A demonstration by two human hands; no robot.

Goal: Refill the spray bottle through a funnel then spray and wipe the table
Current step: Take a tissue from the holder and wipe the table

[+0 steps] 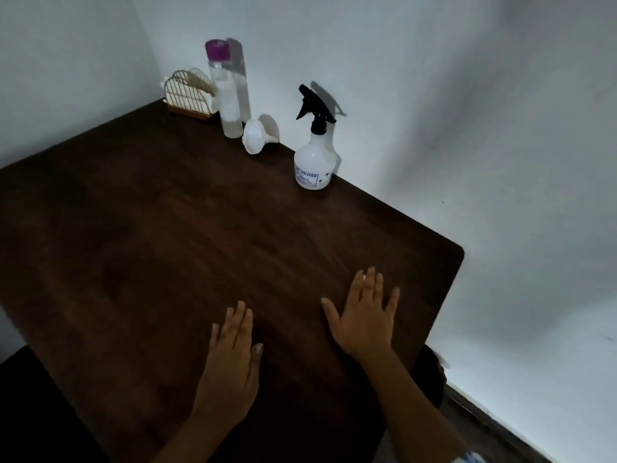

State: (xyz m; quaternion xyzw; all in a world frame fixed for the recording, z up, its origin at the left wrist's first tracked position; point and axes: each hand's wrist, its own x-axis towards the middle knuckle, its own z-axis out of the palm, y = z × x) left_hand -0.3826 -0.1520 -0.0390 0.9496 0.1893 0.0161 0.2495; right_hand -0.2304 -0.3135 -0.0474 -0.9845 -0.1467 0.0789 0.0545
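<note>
A white spray bottle (314, 158) with a black trigger head stands upright near the far edge of the dark wooden table (167, 228), by the wall. A white funnel (256, 134) lies on its side to its left. Further left stands a tall clear bottle (226, 91) with a purple cap, holding clear liquid. My left hand (233, 355) and my right hand (365, 315) rest flat, palms down, on the near part of the table, fingers spread, holding nothing. Both are well short of the bottles.
A wire napkin holder (190, 96) with white napkins sits in the far left corner. White walls close in behind and to the right. The table's right corner (457, 252) is rounded, with floor below it.
</note>
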